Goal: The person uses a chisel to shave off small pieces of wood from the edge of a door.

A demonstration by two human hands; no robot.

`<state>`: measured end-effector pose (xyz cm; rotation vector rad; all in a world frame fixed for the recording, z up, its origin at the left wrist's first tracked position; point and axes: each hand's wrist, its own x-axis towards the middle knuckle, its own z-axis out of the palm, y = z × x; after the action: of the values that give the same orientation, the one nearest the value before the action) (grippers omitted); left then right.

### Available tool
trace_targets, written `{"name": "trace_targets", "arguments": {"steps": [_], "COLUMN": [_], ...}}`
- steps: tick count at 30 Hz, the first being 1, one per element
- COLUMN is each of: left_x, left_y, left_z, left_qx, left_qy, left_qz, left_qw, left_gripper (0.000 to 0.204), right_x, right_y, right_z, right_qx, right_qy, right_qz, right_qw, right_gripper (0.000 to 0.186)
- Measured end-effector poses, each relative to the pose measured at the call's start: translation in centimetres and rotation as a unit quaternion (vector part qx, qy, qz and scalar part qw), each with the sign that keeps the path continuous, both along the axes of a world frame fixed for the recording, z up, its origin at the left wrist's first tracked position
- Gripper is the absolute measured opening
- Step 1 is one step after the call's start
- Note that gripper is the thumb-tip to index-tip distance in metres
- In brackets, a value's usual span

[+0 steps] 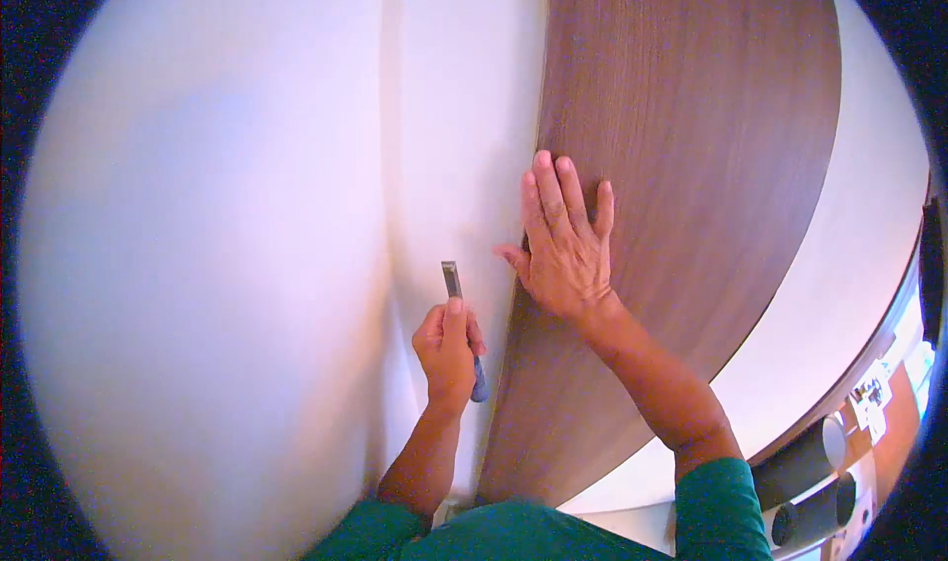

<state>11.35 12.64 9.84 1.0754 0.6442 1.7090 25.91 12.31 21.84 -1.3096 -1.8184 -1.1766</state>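
My left hand (447, 354) is closed around a chisel (452, 280), its flat metal blade pointing up and away and its blue handle showing below the fist. The chisel is over a white strip (459, 117), beside the left edge of a brown wood-grain panel (691, 156). I cannot tell whether the blade touches anything. On the panel, by that same edge, my right hand (568, 265) lies flat with fingers stretched out and the thumb reaching out over the edge. Nothing is gripped in it.
A broad white surface (207, 265) fills the left side, meeting the strip at a vertical corner line. Right of the panel runs a white curved-looking band (839, 255). Dark cylinders (805, 462) and an orange-brown floor (897, 423) appear at the lower right.
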Motion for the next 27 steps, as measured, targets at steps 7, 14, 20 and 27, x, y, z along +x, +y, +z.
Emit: {"name": "trace_targets", "arguments": {"steps": [7, 14, 20, 27], "left_x": [-1.0, -1.8, 0.1, -2.0], "left_y": [-0.1, -1.4, -0.9, -0.6], "left_z": [1.0, 1.3, 0.4, 0.1], "left_qx": [-0.010, -0.030, -0.006, 0.002], "left_qy": [-0.001, -0.003, -0.008, 0.008], "left_qz": [-0.009, 0.003, -0.018, 0.025], "left_qw": [1.000, 1.000, 1.000, 1.000], "left_gripper": [0.035, 0.037, 0.036, 0.037], "right_x": [-0.8, -1.1, 1.6, 0.0], "right_y": [0.1, -0.4, 0.9, 0.7], "right_z": [7.9, 14.0, 18.4, 17.9], "right_qx": [0.081, 0.130, 0.212, 0.177], "right_qy": [-0.016, -0.037, -0.083, -0.113], "right_qz": [0.001, -0.027, -0.042, 0.003], "right_qw": [0.997, 0.990, 0.973, 0.978], "right_gripper": [0.087, 0.077, 0.067, 0.049]}}
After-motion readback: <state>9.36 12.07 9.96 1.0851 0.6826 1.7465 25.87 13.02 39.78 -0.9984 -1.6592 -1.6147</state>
